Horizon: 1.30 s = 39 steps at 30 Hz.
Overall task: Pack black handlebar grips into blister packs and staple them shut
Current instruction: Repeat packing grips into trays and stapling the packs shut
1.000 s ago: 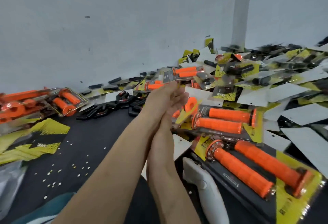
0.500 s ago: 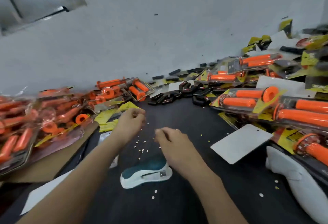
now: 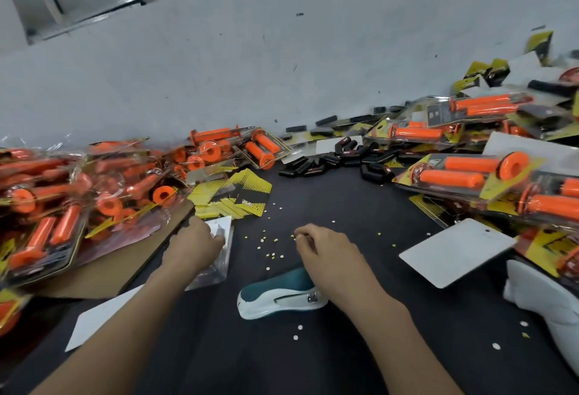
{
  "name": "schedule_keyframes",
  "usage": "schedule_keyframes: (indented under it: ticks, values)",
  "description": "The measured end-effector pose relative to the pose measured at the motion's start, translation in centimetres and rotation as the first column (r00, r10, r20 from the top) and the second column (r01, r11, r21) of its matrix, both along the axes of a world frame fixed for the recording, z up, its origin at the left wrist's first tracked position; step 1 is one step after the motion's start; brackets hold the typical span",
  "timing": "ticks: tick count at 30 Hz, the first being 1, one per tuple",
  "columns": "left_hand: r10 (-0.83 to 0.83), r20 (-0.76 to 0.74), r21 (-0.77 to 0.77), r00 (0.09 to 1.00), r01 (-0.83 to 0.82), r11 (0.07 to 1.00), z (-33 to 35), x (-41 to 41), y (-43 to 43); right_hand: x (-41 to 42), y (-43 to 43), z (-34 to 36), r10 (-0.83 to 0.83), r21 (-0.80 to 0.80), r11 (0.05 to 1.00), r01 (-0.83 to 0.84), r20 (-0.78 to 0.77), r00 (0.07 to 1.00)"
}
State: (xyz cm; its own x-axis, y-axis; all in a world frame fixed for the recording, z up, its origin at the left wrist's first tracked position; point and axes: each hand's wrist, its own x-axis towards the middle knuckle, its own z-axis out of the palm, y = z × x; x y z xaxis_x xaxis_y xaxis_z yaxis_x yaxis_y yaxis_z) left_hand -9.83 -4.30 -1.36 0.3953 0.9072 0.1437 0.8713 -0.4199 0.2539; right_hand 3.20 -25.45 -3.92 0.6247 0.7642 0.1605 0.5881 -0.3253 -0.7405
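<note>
Left hand [image 3: 194, 247]: fingers curled down on an empty clear blister pack [image 3: 223, 239], gripping it where it lay flat on the dark surface [image 3: 329, 206]. Right hand [image 3: 326, 249]: fingers bent, thumb against forefinger, poised over the teal-and-white stapler [image 3: 279, 297]. Could not tell whether it pinched anything.

Progress, as judged: a fresh pack was only being picked up. It held no card or grips, so filling, closing and stapling were all still to do. The loose black handlebar grips [image 3: 344, 156] lay heaped at the far wall, well apart from both hands. Filled packs to the left [image 3: 62, 200] and right [image 3: 470, 172] mostly showed orange grips. Printed yellow-and-black backing cards [image 3: 232, 197] sat just beyond the left hand, and a blank white card [image 3: 454, 250] lay to the right. Small punched paper dots [image 3: 269, 252] were scattered between the hands.

Writing: white lettering on the topmost backing card was too small and blurred to read. The red-and-white marks on the black grips were likewise illegible.
</note>
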Motion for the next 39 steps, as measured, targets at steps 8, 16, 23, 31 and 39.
schedule_keyframes:
  ticks: [8, 16, 23, 31, 39]
  values:
    - [-0.039, 0.130, 0.053, 0.991, 0.033, 0.998, 1.1, 0.1, 0.5, 0.2, -0.2, -0.1, 0.011, 0.008, 1.000, -0.011, 0.031, 0.999]
    - [-0.056, 0.124, 0.105, 0.991, 0.043, 0.994, 1.2, -0.1, 1.0, 0.5, -0.4, -0.2, 0.004, 0.039, 0.999, -0.006, 0.053, 0.999]
    - [-0.086, 0.212, 0.104, 0.973, 0.065, 0.992, 1.0, 0.2, 0.2, 0.2, 0.3, -0.3, 0.015, 0.067, 0.998, -0.018, 0.055, 0.998]
    - [-0.322, 0.385, -0.016, 0.865, 0.355, 0.935, 1.3, 1.0, -2.3, 1.1, 3.2, 0.4, 0.140, 0.121, 0.985, -0.120, -0.168, 0.976]
    - [-0.526, 0.443, -0.024, 0.726, 0.596, 0.802, 1.1, 0.8, -3.1, 1.4, 5.2, -0.9, 0.298, 0.273, 0.941, -0.198, -0.399, 0.867]
